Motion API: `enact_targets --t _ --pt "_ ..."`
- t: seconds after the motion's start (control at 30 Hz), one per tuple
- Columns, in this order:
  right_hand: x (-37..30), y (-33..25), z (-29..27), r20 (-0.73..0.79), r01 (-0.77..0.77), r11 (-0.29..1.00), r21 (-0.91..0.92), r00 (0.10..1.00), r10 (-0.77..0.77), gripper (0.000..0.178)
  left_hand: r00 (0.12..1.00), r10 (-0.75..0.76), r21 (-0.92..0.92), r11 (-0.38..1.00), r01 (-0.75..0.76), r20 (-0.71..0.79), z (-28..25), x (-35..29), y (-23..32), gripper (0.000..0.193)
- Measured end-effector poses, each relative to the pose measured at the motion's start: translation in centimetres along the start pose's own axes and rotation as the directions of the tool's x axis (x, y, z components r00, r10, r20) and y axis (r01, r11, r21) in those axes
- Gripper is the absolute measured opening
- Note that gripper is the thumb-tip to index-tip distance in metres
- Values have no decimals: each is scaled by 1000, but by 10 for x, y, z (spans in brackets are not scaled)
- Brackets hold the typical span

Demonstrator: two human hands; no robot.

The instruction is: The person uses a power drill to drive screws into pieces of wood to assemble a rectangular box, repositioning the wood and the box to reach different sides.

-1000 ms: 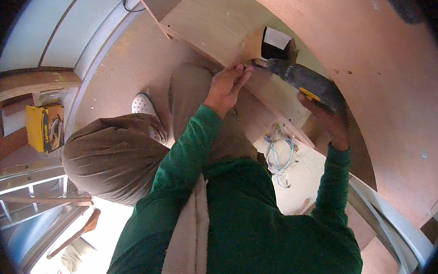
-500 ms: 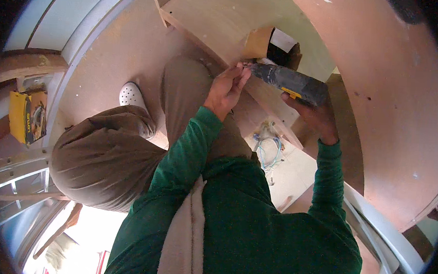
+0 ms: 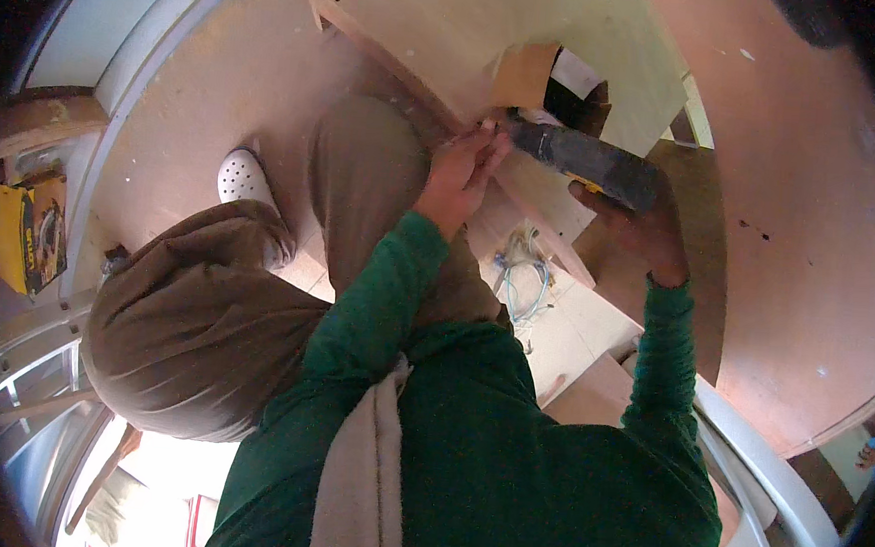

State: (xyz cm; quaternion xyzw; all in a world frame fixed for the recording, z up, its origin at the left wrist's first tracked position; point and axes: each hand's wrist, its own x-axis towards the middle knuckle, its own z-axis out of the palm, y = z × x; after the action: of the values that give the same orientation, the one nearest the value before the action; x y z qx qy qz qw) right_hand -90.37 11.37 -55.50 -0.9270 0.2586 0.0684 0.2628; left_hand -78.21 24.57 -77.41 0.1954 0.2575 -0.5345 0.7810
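My right hand (image 3: pixel 640 231) is wrapped round the handle of a dusty dark power drill (image 3: pixel 585 162) with a yellow trigger. The drill lies nearly level, its nose pointing left. At that nose, the fingers of my left hand (image 3: pixel 458 180) are pinched together; whatever is between them is too small to make out. Just beyond the drill stands an open cardboard box (image 3: pixel 525 76) with a dark inside, resting on a pale wooden panel (image 3: pixel 413 16). Beneath my hands runs the panel's wooden edge (image 3: pixel 550 235).
A tangle of thin wires (image 3: pixel 527 279) lies on the tiled floor. To the right rises a large curved-looking wooden board (image 3: pixel 810 236). On the left are a yellow box (image 3: pixel 29 233) and a ladder (image 3: pixel 41 370). A white clog (image 3: pixel 243 176) is on my foot.
The view has shifted slightly, so the surroundings sit a little differently. Both hands stay at the drill, with the left still pinched at its nose.
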Motion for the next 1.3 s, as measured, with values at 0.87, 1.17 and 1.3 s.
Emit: enact_targets --t 0.87,1.17,1.3 --pt "57 13 1 91 92 981 -171 993 -78 42 985 -128 -263 960 93 -119 5 4 -5 29" --pt "64 4 0 95 141 968 -210 988 -123 46 998 -58 -80 995 58 1 -6 5 -1 29" --pt "66 6 2 47 240 934 -266 971 -236 51 879 474 851 440 -287 51 -8 -1 1 33"
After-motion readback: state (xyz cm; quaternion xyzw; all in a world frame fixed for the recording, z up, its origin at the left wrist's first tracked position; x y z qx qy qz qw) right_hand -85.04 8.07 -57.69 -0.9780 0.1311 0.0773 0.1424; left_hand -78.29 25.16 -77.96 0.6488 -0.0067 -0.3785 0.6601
